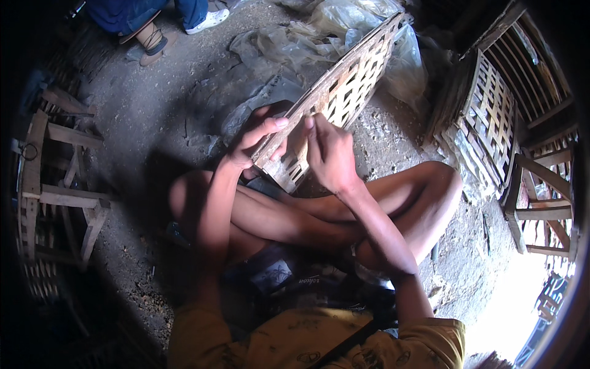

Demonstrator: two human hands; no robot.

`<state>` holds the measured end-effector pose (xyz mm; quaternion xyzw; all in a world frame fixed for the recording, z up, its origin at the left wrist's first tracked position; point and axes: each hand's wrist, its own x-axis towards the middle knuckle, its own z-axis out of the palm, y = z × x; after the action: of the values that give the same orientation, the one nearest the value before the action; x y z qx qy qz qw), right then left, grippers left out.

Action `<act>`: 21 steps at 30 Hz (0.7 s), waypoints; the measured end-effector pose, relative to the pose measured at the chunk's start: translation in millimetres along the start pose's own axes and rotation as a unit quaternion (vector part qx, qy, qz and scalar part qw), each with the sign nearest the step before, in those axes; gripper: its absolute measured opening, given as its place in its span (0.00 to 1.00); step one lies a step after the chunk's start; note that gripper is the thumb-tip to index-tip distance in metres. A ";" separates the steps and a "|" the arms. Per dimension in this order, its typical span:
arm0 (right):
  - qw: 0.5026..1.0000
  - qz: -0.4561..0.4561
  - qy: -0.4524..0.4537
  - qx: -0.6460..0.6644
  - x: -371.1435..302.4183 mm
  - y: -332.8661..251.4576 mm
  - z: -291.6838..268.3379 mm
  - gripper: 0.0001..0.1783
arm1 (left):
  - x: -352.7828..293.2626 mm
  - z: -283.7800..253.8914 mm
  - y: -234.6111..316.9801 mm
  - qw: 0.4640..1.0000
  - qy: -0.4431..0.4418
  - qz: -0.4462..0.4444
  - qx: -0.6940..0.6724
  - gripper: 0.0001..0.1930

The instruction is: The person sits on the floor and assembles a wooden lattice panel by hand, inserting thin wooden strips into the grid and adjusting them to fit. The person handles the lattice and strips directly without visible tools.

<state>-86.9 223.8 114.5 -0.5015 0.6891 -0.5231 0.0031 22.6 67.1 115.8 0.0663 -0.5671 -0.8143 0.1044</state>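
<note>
A woven bamboo panel with an open lattice and a wooden edge strip stands tilted in front of my crossed legs, running away to the far right. My left hand grips its near left edge, thumb on top, the other fingers partly hidden behind the panel. Against the lattice near the edge strip, my right hand is closed, thumb and forefinger pressed together. Whatever may be between those fingertips is too small to make out.
Crumpled clear plastic sheeting lies beyond the panel. More lattice panels lean in a stack at the right. A wooden frame stands at the left, another at the right. A person's shoe shows at the far left.
</note>
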 end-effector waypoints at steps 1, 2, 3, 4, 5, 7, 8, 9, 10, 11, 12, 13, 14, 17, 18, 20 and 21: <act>1.000 -0.013 -0.001 0.009 -1.9 -2.7 -0.2 0.12 | -1.1 6.4 2.6 1.000 0.019 -0.005 0.003 0.16; 0.999 -0.035 0.008 0.008 -5.2 -3.6 4.3 0.09 | 0.1 7.2 2.3 1.000 0.024 0.000 -0.001 0.17; 1.000 -0.023 0.007 -0.003 -4.2 -3.8 3.4 0.09 | 1.6 7.7 1.9 1.000 0.029 0.004 -0.006 0.17; 1.000 -0.011 0.006 -0.013 -2.3 -4.5 2.8 0.09 | 2.4 4.7 1.5 1.000 0.018 0.009 -0.004 0.17; 1.000 0.002 0.005 -0.022 -0.1 -4.4 2.2 0.09 | 3.4 2.2 0.9 1.000 0.007 0.014 -0.002 0.17; 0.999 0.039 -0.024 -0.007 3.3 -3.8 -1.3 0.09 | 5.9 -11.0 0.5 0.998 -0.050 0.028 0.012 0.18; 0.999 0.040 -0.031 0.005 3.1 -7.4 -2.9 0.09 | 4.9 -10.2 -0.7 0.999 -0.039 0.030 0.013 0.18; 0.998 0.041 -0.039 0.017 2.8 -9.6 -3.6 0.09 | 3.0 -8.4 -1.0 0.999 -0.023 0.025 0.019 0.18; 0.999 -0.012 -0.028 0.020 0.7 -5.2 0.3 0.09 | 2.5 -0.4 3.9 0.999 -0.009 0.022 0.025 0.18; 1.000 -0.010 -0.011 0.021 0.2 -1.6 1.2 0.11 | 4.6 0.3 3.3 0.999 -0.008 0.021 0.025 0.18; 1.000 -0.009 0.006 0.023 1.0 1.0 1.5 0.12 | 7.3 1.2 3.3 0.999 -0.008 0.022 0.026 0.19; 0.999 -0.004 0.020 0.030 1.2 -0.6 4.0 0.14 | 5.7 0.6 2.8 0.999 -0.003 0.021 0.027 0.19; 0.998 0.050 0.005 0.035 4.7 -4.4 0.5 0.15 | 6.5 -11.3 -2.0 0.999 -0.018 0.020 0.022 0.20; 0.997 0.070 -0.014 0.023 5.9 -6.0 -1.3 0.17 | 7.0 -12.3 -5.5 1.000 -0.015 0.028 0.001 0.23; 0.998 0.049 -0.028 0.025 1.7 -7.0 -1.5 0.15 | 7.0 -6.3 -5.2 1.000 0.001 0.027 -0.003 0.23; 0.998 0.006 -0.055 0.035 -8.8 -10.2 0.3 0.12 | 7.9 -0.2 -4.5 0.999 -0.006 0.042 -0.010 0.23; 0.997 -0.004 -0.061 0.042 -13.3 -11.2 0.9 0.12 | 9.1 -4.8 -3.9 0.998 -0.049 0.047 0.017 0.23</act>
<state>-72.0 233.0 115.3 -0.5349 0.6630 -0.5198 0.0642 14.5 61.8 110.6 0.0009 -0.5877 -0.8011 0.1133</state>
